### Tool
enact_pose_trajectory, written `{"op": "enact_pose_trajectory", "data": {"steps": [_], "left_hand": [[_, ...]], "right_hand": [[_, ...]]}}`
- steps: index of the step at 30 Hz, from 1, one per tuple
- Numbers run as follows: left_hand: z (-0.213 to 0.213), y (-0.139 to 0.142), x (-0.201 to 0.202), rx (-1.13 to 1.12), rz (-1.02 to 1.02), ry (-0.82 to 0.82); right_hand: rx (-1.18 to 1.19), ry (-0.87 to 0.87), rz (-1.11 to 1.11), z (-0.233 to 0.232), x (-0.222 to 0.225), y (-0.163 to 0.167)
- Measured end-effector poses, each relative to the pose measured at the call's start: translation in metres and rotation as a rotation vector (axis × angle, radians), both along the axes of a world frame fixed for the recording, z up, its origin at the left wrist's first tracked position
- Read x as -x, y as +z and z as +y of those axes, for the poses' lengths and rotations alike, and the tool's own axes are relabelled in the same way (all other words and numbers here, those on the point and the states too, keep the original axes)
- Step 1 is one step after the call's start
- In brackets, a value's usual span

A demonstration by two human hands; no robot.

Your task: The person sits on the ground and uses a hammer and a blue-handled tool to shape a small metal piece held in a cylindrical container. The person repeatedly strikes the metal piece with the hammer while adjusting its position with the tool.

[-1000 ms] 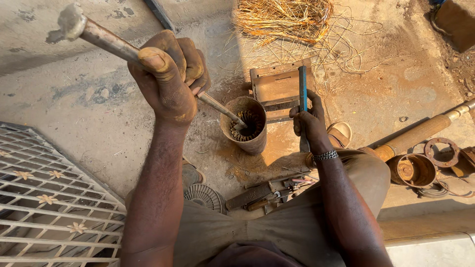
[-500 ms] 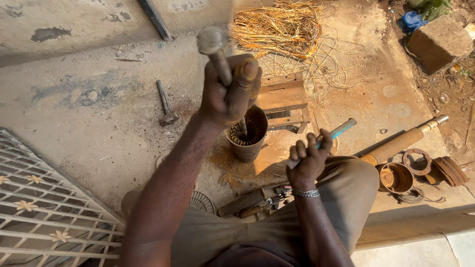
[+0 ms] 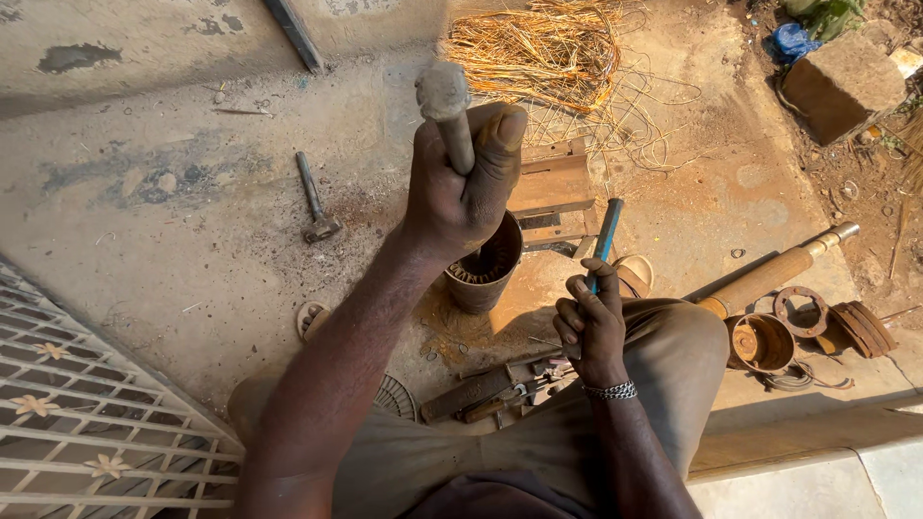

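Note:
My left hand (image 3: 461, 187) grips a long metal bar (image 3: 447, 111) held nearly upright, its lower end inside a rusty round cylinder (image 3: 486, 269) standing on the concrete ground. The hand covers most of the cylinder's opening. My right hand (image 3: 588, 322) holds a blue-handled tool (image 3: 606, 235) upright just right of the cylinder, above my right knee. A beaded bracelet (image 3: 612, 390) is on that wrist.
A small hammer (image 3: 314, 204) lies to the left. A wooden frame (image 3: 550, 197) and a heap of dry straw (image 3: 538, 43) sit behind the cylinder. Rusty shaft (image 3: 774, 274), rings and a drum (image 3: 760, 341) lie right. Hand tools (image 3: 490, 386) rest between my legs. White metal grille (image 3: 87, 423) at lower left.
My left hand has swung the bar from a slant to nearly upright over the cylinder. My right hand with the blue tool drew back toward my knee, then tipped the tool upright.

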State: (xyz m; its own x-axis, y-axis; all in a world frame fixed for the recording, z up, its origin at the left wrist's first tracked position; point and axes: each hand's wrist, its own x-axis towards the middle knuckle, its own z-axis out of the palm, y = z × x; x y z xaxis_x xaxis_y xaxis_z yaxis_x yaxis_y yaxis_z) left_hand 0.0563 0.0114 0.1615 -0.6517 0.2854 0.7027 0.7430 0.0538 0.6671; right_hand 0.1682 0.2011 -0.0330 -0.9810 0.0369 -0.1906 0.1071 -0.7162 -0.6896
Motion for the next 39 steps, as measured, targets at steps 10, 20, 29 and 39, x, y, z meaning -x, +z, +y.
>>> {"op": "enact_pose_trajectory", "data": {"steps": [10,20,29,39], "left_hand": [[-0.008,0.02,-0.006,-0.067,-0.085,-0.022],[-0.003,0.024,-0.007,-0.087,-0.076,-0.019],[-0.005,0.02,-0.007,-0.129,-0.152,-0.068],[-0.002,0.021,0.0,-0.087,-0.084,-0.09]], "right_hand": [[-0.088,0.124,-0.126,-0.003,-0.007,-0.022],[-0.118,0.164,-0.177,-0.005,-0.005,-0.041],[-0.112,0.194,-0.175,-0.006,-0.005,-0.048],[-0.215,0.19,-0.104,0.004,-0.002,-0.029]]}}
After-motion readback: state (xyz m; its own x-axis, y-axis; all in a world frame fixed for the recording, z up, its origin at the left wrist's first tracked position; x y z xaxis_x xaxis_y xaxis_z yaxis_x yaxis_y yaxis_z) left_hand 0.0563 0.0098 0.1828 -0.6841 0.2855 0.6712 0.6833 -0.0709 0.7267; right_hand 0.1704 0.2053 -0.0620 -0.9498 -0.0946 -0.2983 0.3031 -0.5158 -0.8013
